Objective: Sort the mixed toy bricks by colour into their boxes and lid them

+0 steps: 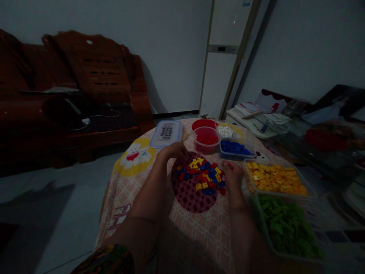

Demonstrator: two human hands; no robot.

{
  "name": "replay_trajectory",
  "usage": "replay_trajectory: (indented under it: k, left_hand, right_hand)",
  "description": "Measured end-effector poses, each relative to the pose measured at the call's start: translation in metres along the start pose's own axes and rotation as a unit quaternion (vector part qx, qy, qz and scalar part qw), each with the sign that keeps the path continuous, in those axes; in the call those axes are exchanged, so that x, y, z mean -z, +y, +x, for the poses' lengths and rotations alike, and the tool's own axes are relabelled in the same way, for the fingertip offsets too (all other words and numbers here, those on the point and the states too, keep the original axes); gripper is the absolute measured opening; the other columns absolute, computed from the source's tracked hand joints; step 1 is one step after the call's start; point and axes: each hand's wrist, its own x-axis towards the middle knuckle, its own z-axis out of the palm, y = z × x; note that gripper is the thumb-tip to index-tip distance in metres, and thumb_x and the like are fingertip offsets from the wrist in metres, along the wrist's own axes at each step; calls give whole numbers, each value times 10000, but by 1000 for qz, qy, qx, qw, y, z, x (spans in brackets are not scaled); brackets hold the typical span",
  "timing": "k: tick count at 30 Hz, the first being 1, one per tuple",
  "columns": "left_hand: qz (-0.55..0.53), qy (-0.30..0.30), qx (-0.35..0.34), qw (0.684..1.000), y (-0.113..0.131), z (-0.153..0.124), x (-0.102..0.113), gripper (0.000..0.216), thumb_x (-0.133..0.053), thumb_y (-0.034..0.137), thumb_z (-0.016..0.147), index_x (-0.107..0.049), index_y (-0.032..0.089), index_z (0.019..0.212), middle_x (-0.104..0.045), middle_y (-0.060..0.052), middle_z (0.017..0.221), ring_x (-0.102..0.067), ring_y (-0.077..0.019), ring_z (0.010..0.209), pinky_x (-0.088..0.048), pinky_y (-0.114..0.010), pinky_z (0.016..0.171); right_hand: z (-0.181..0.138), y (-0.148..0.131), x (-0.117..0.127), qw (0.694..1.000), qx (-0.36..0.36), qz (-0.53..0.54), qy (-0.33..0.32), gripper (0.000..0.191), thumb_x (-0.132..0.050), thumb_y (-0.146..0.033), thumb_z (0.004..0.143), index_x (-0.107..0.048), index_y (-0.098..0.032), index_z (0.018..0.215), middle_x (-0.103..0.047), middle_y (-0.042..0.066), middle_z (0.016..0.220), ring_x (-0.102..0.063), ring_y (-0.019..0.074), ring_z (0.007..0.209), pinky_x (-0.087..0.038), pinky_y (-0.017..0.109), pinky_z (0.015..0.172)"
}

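A pile of small red, yellow and blue bricks (pixel 203 176) lies on a round dark red mat (pixel 189 196) in the middle of the table. My left hand (pixel 172 151) rests at the pile's far left edge, fingers curled together over the bricks; what they hold is hidden. My right hand (pixel 232 173) lies at the pile's right edge with fingers bent toward the bricks. Both forearms reach in from the near side.
The table wears a patterned cloth (pixel 134 160). Tubs stand around: red bricks (pixel 207 140), blue bricks (pixel 235 148), white bricks (pixel 226 131), yellow bricks (pixel 275 178), green bricks (pixel 286 226). A lidded box (pixel 167 133) sits far left. A wooden sofa (pixel 71 99) stands beyond.
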Motion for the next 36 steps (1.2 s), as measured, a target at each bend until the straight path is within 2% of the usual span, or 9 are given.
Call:
replay_trajectory:
  k: [2, 5, 8, 13, 20, 26, 31, 34, 36]
  left_hand:
    - [-9, -58, 3, 998, 1, 1, -6, 116, -759, 193, 475, -753, 221, 588, -673, 31, 531, -560, -124, 510, -357, -190, 485]
    - [36, -90, 7, 995, 6, 2, -16, 182, -783, 166, 457, -767, 237, 624, -682, 28, 548, -550, -136, 508, -363, -212, 496]
    - [98, -87, 22, 991, 12, 1, -24, 193, -799, 149, 454, -762, 234, 624, -670, 19, 537, -539, -145, 509, -378, -232, 517]
    - [108, -74, 41, 991, 17, -2, -31, 140, -765, 132, 480, -724, 220, 581, -620, 31, 480, -503, -125, 464, -355, -221, 487]
    - [12, -66, -2, 998, 5, -11, -9, 26, -727, 189, 567, -707, 189, 585, -648, 17, 537, -538, -122, 509, -375, -218, 514]
    - [-171, 94, -97, 976, 13, -3, -10, 183, -728, 311, 655, -685, 144, 716, -664, 4, 612, -573, -102, 552, -405, -183, 517]
    - [-367, 222, -136, 893, 37, 27, -39, 266, -736, 358, 690, -622, 136, 783, -640, 5, 598, -584, -105, 509, -472, -206, 508]
    - [-403, 292, -151, 854, 45, 44, -51, 264, -705, 340, 730, -638, 132, 880, -699, -36, 734, -671, -147, 656, -568, -276, 659]
    - [-384, 320, -166, 850, 45, 50, -52, 303, -684, 294, 751, -654, 127, 1001, -733, -91, 936, -710, -188, 854, -582, -338, 819]
  right_hand:
    - [0, 0, 1, 1000, 0, 1, 0, 406, -580, -475, 757, -773, -148, 901, -761, 77, 800, -641, 223, 685, -488, 322, 640]
    - [0, -1, 2, 1000, -5, 4, -6, 387, -586, -470, 746, -774, -157, 877, -761, 73, 803, -650, 230, 715, -492, 325, 665]
    - [0, -3, 2, 1000, -7, 11, -9, 379, -580, -458, 743, -774, -161, 873, -762, 72, 812, -657, 233, 735, -500, 333, 700]
    - [-1, -5, 1, 1000, -15, 24, -13, 390, -564, -440, 750, -770, -153, 915, -760, 73, 801, -669, 238, 755, -512, 340, 723]
    - [2, 0, 0, 999, -8, 28, -16, 380, -580, -433, 736, -773, -157, 912, -772, 89, 864, -680, 242, 792, -517, 348, 768]
    - [1, -3, -1, 1000, -16, 18, -15, 409, -550, -445, 736, -784, -164, 920, -779, 93, 896, -689, 245, 782, -529, 345, 735]
    - [-2, -11, 0, 999, -39, 19, -19, 423, -548, -447, 723, -787, -165, 930, -777, 80, 850, -669, 232, 669, -515, 325, 606]
    - [-2, -14, 0, 999, -29, 17, -7, 400, -562, -436, 697, -788, -168, 890, -778, 86, 851, -680, 245, 714, -521, 330, 636]
    - [-1, -14, 0, 1000, -23, 15, -6, 379, -565, -434, 688, -785, -174, 854, -776, 86, 833, -684, 253, 740, -523, 334, 660]
